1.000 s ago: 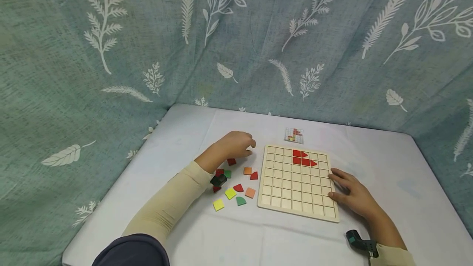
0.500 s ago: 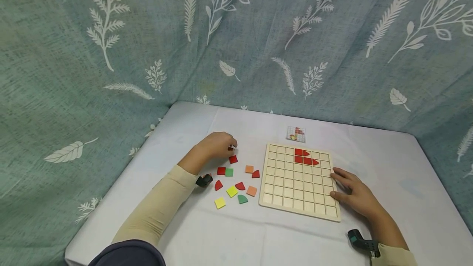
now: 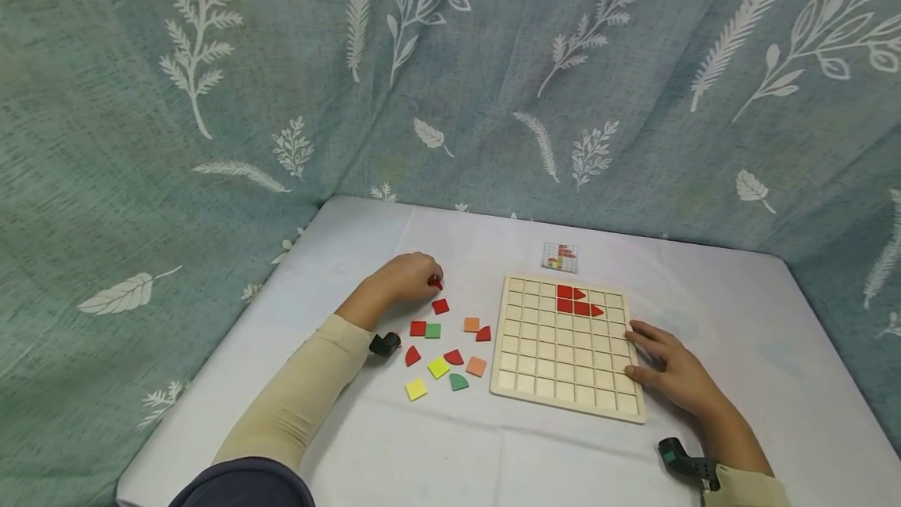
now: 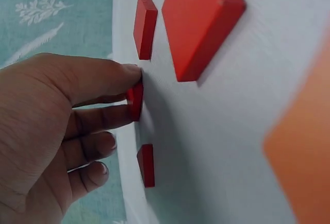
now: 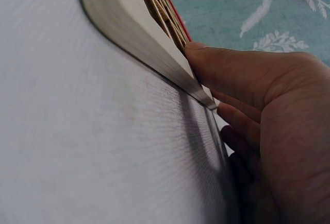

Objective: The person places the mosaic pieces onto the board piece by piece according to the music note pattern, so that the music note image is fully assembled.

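Your left hand (image 3: 407,276): grip pinching one small, flat red piece (image 4: 136,100), well left of the square, pale wooden gridded board (image 3: 546,350). Your right hand (image 3: 672,372): fingers relaxed, touching board's right edge.

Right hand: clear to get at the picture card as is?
Likely yes: the right hand touches the right edge of the board; the picture card lies uncovered beyond its far edge, and nothing visible blocks the way over.
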